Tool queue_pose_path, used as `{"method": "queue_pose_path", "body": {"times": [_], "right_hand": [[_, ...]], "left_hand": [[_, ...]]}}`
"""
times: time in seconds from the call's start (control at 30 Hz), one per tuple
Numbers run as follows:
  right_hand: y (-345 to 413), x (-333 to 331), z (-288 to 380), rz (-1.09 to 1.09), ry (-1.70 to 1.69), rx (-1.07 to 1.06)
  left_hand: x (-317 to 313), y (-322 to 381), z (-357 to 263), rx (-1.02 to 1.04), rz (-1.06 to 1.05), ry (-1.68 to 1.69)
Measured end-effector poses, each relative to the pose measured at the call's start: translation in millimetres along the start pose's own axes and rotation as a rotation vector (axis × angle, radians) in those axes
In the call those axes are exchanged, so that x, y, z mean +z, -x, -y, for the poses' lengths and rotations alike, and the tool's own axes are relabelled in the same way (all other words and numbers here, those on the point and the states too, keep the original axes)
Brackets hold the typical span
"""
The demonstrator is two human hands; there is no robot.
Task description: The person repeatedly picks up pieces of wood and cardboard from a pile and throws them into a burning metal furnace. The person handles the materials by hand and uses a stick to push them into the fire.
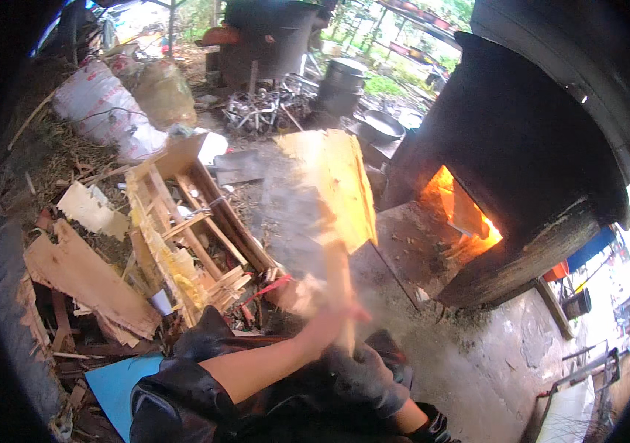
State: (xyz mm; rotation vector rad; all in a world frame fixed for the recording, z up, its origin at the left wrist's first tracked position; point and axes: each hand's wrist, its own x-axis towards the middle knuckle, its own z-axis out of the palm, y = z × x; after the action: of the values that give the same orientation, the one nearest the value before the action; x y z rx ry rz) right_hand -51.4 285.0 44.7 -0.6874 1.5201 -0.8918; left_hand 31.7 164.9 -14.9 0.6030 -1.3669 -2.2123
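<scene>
A broad piece of plywood (351, 191), joined or overlapped by a narrow wooden strip (338, 271), stands up before me and is blurred. My bare left hand (342, 318) is wrapped round the strip, its fingers blurred. At the strip's lower end is my right hand (367, 376) in a grey glove, closed on it close to my lap. Whether strip and plywood are one piece I cannot tell. Beyond them, to the right, flames (472, 238) and burning wood show in the opening of a large dark stove (519, 138).
A broken wooden frame (193, 221) and splintered boards (88, 277) lie at the left, beside a blue panel (124, 390). Stuffed sacks (107, 111) are behind. Metal pots (342, 83) and a pan (384, 124) stand at the back. Concrete floor (475, 354) lies at the right.
</scene>
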Motion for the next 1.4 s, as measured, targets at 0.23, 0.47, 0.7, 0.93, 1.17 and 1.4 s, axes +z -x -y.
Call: {"method": "queue_pose_path", "body": {"times": [0.23, 0.47, 0.7, 0.93, 1.17, 1.4], "right_hand": [[27.0, -34.8, -41.0, -0.475, 0.322, -0.184], [59.7, -121.0, -43.0, -0.732, -0.007, -0.084], [21.2, -187.0, -68.5, -0.828, 0.027, -0.168], [-36.9, -230.6, -29.0, -0.813, -0.004, -0.288], [-91.1, -282.0, 21.4, -0.920, 0.014, -0.357], [-170.2, -363.5, 50.7, -0.891, -0.018, -0.322]], "left_hand": [[22.6, -10.5, 14.2, -0.202, 0.217, -0.216], [18.1, -2.8, -0.7, -0.420, 0.325, -0.387], [27.4, 8.4, -7.1, -0.418, 0.444, -0.369], [29.7, 13.7, -2.6, -0.365, 0.499, -0.417], [30.2, 13.7, -5.7, -0.333, 0.434, -0.350], [24.3, 3.6, -11.9, -0.417, 0.523, -0.420]]}}
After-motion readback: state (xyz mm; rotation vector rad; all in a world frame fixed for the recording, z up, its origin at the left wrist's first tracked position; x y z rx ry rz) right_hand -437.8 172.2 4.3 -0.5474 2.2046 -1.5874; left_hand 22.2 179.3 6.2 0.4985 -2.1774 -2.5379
